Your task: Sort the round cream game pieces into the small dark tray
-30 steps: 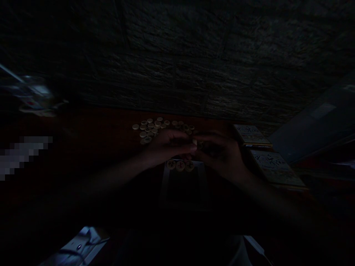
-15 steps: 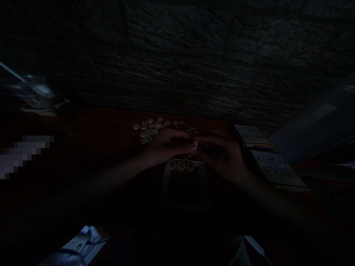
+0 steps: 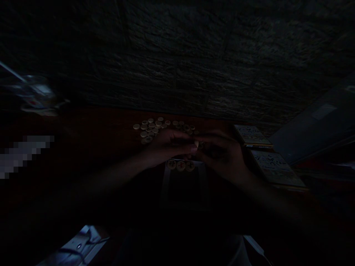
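The scene is very dark. My left hand and my right hand meet above the reddish-brown table. Their fingertips pinch a pale round xiangqi piece, seen partly edge-on; the fingers cover much of it. Another disc shows dimly by the right fingers; I cannot tell whether it is held. Just below the hands is a shallow box with a pale rim. Three marked pieces lie in a row along its far edge. Behind my left hand, several loose pieces are spread on the table, some face up.
Two flat boxes with printed lids, a nearer box and a farther box, lie at the right. A clear cup with a straw stands at the far left. A rough stone wall rises behind the table.
Both hands stay almost in place. The pinched piece has shifted very slightly at the fingertips. The row in the box and the loose pieces look the same.
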A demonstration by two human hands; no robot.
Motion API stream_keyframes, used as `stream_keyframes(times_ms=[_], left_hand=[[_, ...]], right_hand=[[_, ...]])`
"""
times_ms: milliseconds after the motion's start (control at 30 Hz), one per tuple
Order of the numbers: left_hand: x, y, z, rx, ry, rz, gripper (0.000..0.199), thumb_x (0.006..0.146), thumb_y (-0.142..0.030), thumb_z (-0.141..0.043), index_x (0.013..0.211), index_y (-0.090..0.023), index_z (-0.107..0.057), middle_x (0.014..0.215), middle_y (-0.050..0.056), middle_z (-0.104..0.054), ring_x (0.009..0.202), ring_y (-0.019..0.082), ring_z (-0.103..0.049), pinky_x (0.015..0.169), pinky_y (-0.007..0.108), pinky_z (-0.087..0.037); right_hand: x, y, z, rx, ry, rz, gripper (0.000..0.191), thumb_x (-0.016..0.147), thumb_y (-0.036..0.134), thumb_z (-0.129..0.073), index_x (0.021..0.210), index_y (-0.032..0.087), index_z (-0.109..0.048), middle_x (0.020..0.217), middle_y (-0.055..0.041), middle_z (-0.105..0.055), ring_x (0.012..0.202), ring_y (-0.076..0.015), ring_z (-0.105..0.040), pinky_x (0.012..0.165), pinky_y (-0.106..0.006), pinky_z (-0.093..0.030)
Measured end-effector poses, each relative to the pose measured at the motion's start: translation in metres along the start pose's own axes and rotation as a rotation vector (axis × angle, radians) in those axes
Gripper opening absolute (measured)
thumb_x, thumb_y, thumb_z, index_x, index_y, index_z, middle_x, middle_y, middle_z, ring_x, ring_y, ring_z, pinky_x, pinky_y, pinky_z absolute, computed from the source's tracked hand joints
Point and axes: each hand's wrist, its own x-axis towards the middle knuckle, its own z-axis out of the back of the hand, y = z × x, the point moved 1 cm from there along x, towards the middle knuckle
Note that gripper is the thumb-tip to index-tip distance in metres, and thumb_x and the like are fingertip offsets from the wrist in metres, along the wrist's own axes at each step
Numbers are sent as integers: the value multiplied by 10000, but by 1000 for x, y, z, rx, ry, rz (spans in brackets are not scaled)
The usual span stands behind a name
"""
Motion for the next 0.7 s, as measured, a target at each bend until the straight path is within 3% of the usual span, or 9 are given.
stream_keyframes(times_ms=[133,400,600,700], left_hand=[[0,1,0,2,25,12,231,844,-349,-791,895,-124,-773,747,38,-741,622,111,-676,581,203,-550],[0,2,2,10,3,25,173,782,-247,-840,895,-136,-768,776,26,-755,647,103,-688,624,195,-557],[0,2,0,5,42,6,218,837,-339,-795,909,-133,-778,799,43,-765,644,103,-686,610,195,-556],[0,1,0,34,24,8,190,822,-304,-808,896,-133,-772,777,33,-758,637,101,-687,613,191,-554]], right_hand=[[-2,-2,-1,-1,-11,25,335,831,259,-824,1156,264,-746,1040,-51,-727,911,-207,-696,748,-333,-578],[-1,-3,-1,-15,-10,64,306,837,235,-814,1135,248,-747,1088,-58,-729,965,-207,-699,794,-334,-580],[-2,-3,-1,-19,-19,63,303,836,231,-816,1128,243,-735,1032,-47,-723,901,-189,-690,741,-311,-569],[-2,-4,-1,-14,-5,53,294,850,227,-798,1136,241,-729,1042,-47,-719,909,-189,-691,760,-317,-568]])
